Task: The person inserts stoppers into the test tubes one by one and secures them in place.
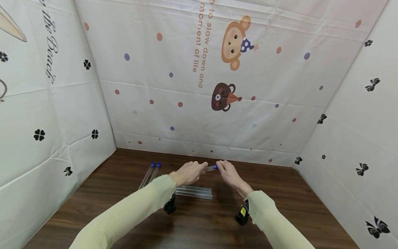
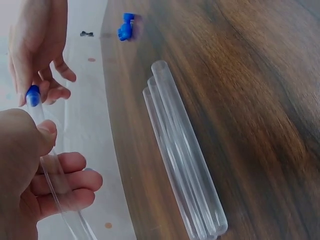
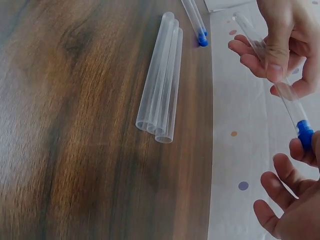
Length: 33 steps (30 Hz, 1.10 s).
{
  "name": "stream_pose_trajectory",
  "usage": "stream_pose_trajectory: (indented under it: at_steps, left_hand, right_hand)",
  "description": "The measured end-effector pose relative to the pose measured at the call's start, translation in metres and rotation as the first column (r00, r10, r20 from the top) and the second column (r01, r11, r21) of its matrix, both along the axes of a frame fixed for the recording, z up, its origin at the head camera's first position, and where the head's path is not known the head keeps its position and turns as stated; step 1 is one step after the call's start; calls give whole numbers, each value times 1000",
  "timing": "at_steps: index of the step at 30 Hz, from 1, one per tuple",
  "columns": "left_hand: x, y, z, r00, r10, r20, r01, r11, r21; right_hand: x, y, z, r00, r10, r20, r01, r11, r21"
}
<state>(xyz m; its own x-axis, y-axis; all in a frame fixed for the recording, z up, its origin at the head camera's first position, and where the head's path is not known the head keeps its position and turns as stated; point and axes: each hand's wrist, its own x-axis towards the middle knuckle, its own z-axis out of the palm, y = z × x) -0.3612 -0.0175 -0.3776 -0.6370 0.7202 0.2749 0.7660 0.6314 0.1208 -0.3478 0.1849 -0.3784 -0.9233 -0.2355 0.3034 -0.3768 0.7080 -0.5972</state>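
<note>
A clear test tube [image 2: 52, 172] lies across the fingers of my left hand [image 1: 189, 173], gripped by the thumb. At the tube's mouth sits a blue stopper [image 3: 305, 135], partly inside it. My right hand [image 1: 230, 174] pinches this stopper between thumb and fingertip, its other fingers loosely spread in the right wrist view. Both hands are raised above the far part of the table. Just below the left hand in the head view, several clear tubes [image 1: 196, 192] without stoppers lie side by side on the table.
Two tubes with blue stoppers [image 1: 153, 165] lie at the left, partly behind the left sleeve. Loose blue stoppers [image 2: 126, 29] rest on the dark wooden table [image 1: 199, 228], hidden in the head view. White printed sheets [image 1: 186, 114] stand around the table's back and sides.
</note>
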Motion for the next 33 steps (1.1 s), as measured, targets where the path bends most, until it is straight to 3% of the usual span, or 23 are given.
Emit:
stream_pose_trajectory:
  at_steps: [5, 8, 11, 15, 26, 33]
  left_hand:
    - [1, -5, 0, 999, 13, 34, -10, 996, -89]
    - [0, -10, -1, 995, 31, 91, -21, 993, -112]
    - [-2, -19, -1, 989, 73, 129, -58, 991, -119]
    - [-7, -34, 2, 982, 151, 118, -135, 982, -136]
    - [-29, -79, 7, 948, 294, 119, -282, 954, -104]
    - [-31, -98, 13, 918, 342, 201, -326, 939, -109]
  right_hand:
    - [1, 1, 0, 997, 24, 67, -26, 999, 35]
    - [1, 3, -1, 996, 15, 91, -19, 999, 44]
    - [2, 7, 0, 995, -22, 93, 16, 998, 56]
    - [1, 18, 0, 996, -59, 65, 51, 992, 119]
    - [1, 61, -5, 979, -122, 161, 79, 964, 253]
    - [2, 81, -6, 971, -154, 184, 100, 957, 273]
